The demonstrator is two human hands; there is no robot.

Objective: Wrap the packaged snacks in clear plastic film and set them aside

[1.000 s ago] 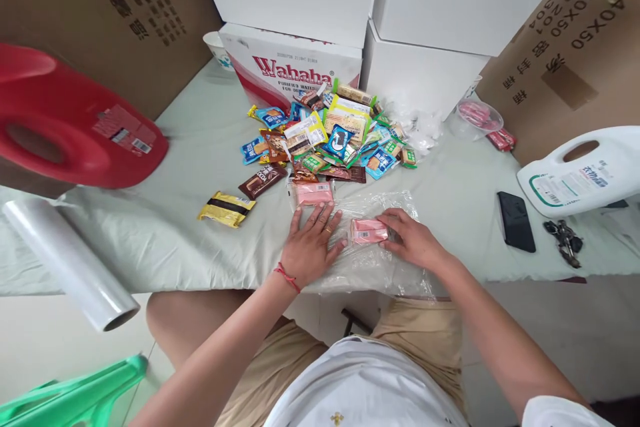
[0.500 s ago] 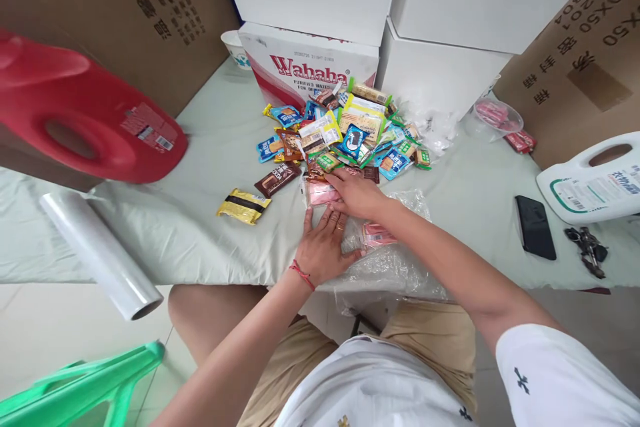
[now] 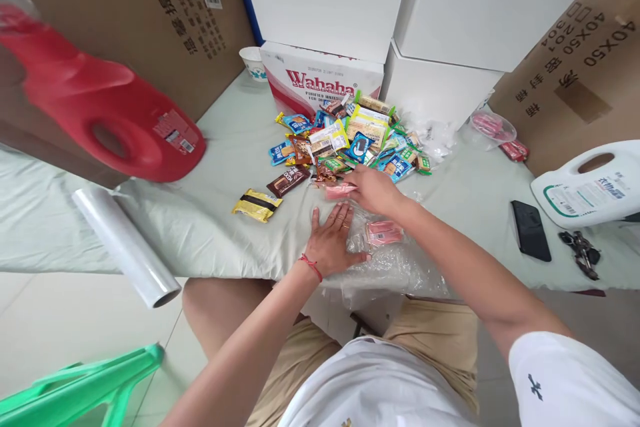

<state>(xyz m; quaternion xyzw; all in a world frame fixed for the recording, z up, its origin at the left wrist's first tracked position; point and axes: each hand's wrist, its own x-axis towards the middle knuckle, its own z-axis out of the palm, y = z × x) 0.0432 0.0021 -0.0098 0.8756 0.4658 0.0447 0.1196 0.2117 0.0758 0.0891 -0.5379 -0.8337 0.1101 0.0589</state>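
My right hand (image 3: pixel 376 191) grips a pink-wrapped snack packet (image 3: pixel 338 191) at the near edge of a heap of wrapped snacks (image 3: pixel 367 123). Flat on the cloth, fingers spread, lies my left hand (image 3: pixel 334 240), its thumb by a clear plastic bag (image 3: pixel 400 267). Another pink packet (image 3: pixel 384 232) rests in or on that bag; I cannot tell which. Left of the heap are a brown snack packet (image 3: pixel 289 180) and a yellow one with a dark band (image 3: pixel 257 205).
Behind the heap stands a Wahaba-style printed carton (image 3: pixel 320 73) below white boxes (image 3: pixel 325 0). A red jug (image 3: pixel 145 127) and a plastic film roll (image 3: pixel 125 247) are at left. Rightward lie a phone (image 3: pixel 531 230), keys (image 3: pixel 583 253), a white jug (image 3: pixel 590 183) and a tub (image 3: pixel 493 128).
My right hand has lifted from pressing beside the left hand and now grasps the pink packet. My left hand stays flat on the cloth. The camera view has shifted slightly.
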